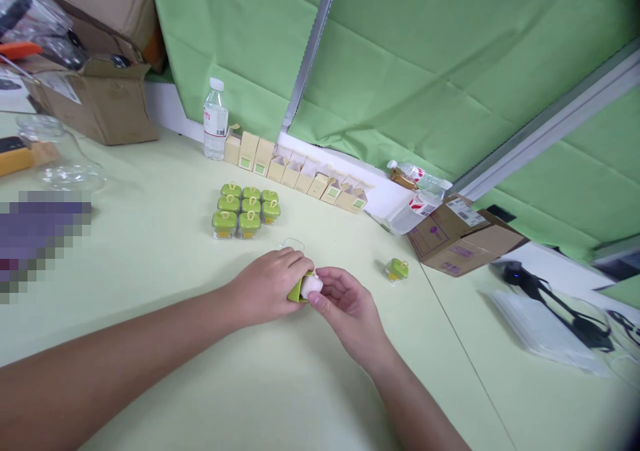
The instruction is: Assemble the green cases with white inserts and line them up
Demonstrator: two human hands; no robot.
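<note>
My left hand (270,284) is closed around a small green case cover (296,292) above the middle of the table. Out of its right side sticks a rounded white case (312,285), like an earbud case, pinched between the thumb and fingers of my right hand (353,311). How deep the white piece sits in the green one is hidden by my fingers. Just beyond my left hand lies a clear plastic box (293,243). Farther back, several small clear boxes with green looped tops (250,221) stand grouped in rows. Another one (397,269) is alone at the right.
A row of small beige cartons (303,172), some with flaps up, lines the back edge beside an upright water bottle (215,121). Bottles (415,209) lean by a brown cardboard box (460,234). Plastic bags (540,331) are at right, a clear jar (60,154) at left.
</note>
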